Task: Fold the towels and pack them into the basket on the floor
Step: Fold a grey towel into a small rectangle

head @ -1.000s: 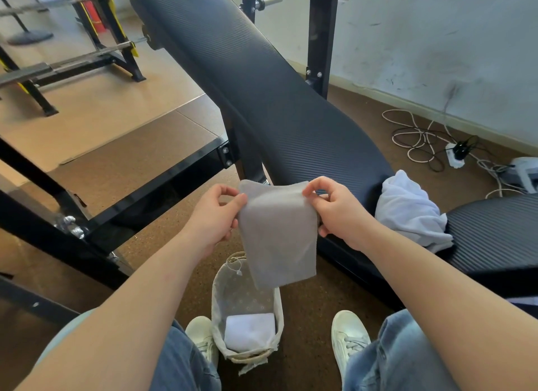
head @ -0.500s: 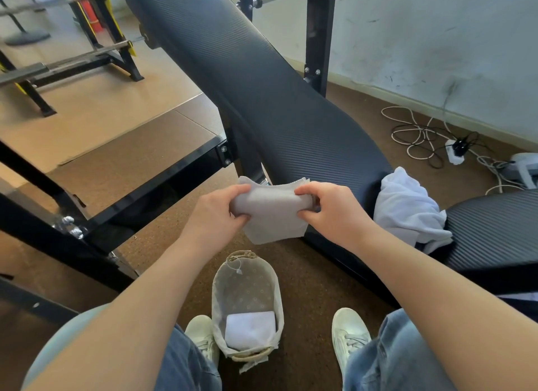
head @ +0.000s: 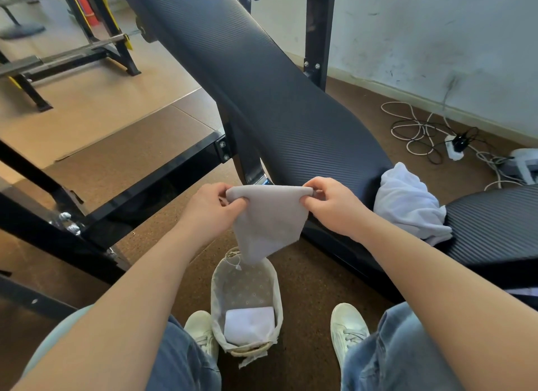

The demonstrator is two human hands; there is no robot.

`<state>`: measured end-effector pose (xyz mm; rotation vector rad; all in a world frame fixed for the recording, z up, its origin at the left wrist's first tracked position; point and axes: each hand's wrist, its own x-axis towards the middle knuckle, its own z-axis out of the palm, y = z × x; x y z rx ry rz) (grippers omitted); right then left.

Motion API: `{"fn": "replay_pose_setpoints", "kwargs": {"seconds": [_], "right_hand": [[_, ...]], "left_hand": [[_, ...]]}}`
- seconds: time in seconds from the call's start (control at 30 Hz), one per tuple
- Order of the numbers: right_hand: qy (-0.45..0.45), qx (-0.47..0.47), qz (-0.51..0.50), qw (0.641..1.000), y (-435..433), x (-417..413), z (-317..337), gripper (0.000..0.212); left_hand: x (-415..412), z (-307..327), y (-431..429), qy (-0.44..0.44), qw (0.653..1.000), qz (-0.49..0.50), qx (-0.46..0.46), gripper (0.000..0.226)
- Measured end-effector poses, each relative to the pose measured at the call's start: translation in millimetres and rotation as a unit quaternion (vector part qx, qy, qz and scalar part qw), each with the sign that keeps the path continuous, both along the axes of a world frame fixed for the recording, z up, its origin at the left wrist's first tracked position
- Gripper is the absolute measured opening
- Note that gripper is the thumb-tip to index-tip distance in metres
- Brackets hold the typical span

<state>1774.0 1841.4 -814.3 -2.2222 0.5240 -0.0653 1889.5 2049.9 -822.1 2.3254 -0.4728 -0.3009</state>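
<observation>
**Now the grey towel hangs over the basket**

Right in front of you, your left hand pinches the towel's upper left corner, with fingers and thumb curled tight on the bunched cloth. Your right hand grips the upper right corner the same way, fingers curled over the top edge. Between the two hands that edge runs taut and roughly level. It looks doubled over, though you cannot tell how many layers it has. Below it the cloth narrows to a tip that overlaps the basket's far rim in this view. Whether the tip touches the rim cannot be told.

The basket stands on the brown floor between your two white shoes, and its patterned lining is open to view. One folded white towel lies flat inside, at the end nearest you. A small tag on a string dangles at the far rim.

To your right, a crumpled white towel lies on the black bench pad, where the sloping back meets the seat. Beyond it, cables and a power strip lie on the floor near the wall.
</observation>
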Motion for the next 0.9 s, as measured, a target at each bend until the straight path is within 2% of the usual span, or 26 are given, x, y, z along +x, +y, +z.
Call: {"fn": "replay_pose_setpoints", "kwargs": {"seconds": [0.1, 0.37, 0.43, 0.53, 0.6, 0.7, 0.77, 0.9], "right_hand": [[0.005, 0.101, -0.023, 0.995, -2, 2, 0, 0.017], [-0.021, 0.242, -0.055, 0.968, -1, 0, 6, 0.023], [-0.038, 0.241, -0.06, 0.968, -1, -1, 4, 0.02], [-0.052, 0.204, -0.05, 0.976, 2, -3, 4, 0.029], [-0.04, 0.233, -0.046, 0.97, 5, -2, 6, 0.034], [-0.006, 0.285, -0.025, 0.958, 8, -2, 9, 0.018], [-0.006, 0.273, 0.008, 0.962, 6, -5, 8, 0.021], [-0.049, 0.245, -0.024, 0.968, 0, -5, 3, 0.029]], "left_hand": [[0, 3, -1, 0.045, 0.998, 0.001, -0.043, 0.012], [-1, 6, -2, 0.072, 0.988, 0.019, -0.135, 0.018], [-3, 5, -3, 0.079, 0.987, 0.011, -0.142, 0.021], [-6, 4, -3, 0.07, 0.987, 0.03, -0.14, 0.028], [-6, 5, -1, 0.055, 0.987, 0.043, -0.143, 0.032], [-7, 6, 2, 0.006, 0.992, 0.015, -0.127, 0.014], [-9, 8, 2, -0.007, 0.992, -0.011, -0.128, 0.015], [-12, 11, 0, 0.074, 0.981, -0.037, -0.174, 0.024]]}}
